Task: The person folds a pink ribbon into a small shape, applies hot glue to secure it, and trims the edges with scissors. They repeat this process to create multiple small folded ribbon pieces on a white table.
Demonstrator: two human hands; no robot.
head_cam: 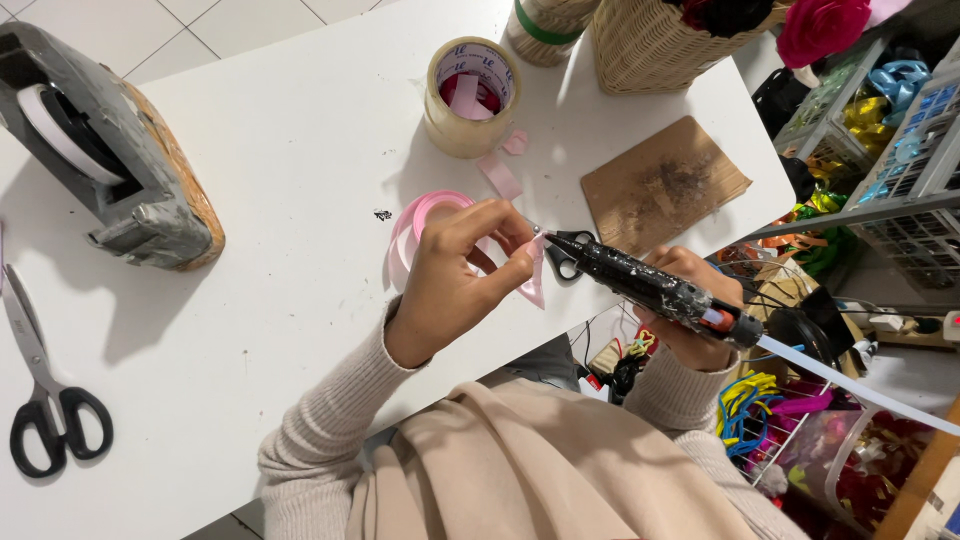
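Right now the left hand (pixel 455 275) bends up and pinches a small loop of pink ribbon (pixel 533 275) near the table's right edge. The right hand (pixel 690 320) is closed around a black glue gun (pixel 640 285), tip touching the ribbon. Two black-handled scissors (pixel 45 385) (pixel 568 255) and one roll of pink ribbon (pixel 425 225) lie on the white table (pixel 290 150).

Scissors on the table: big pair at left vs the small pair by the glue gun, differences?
The large scissors lie far left in full view, untouched, well away from both hands; the small scissors sit mid-table, mostly hidden behind the glue gun. On the large scissors the long grey blades show in full; on the small scissors only the handle loops are visible, near the left hand pinching a pink ribbon piece. Both have black handles and lie flat on the white table.
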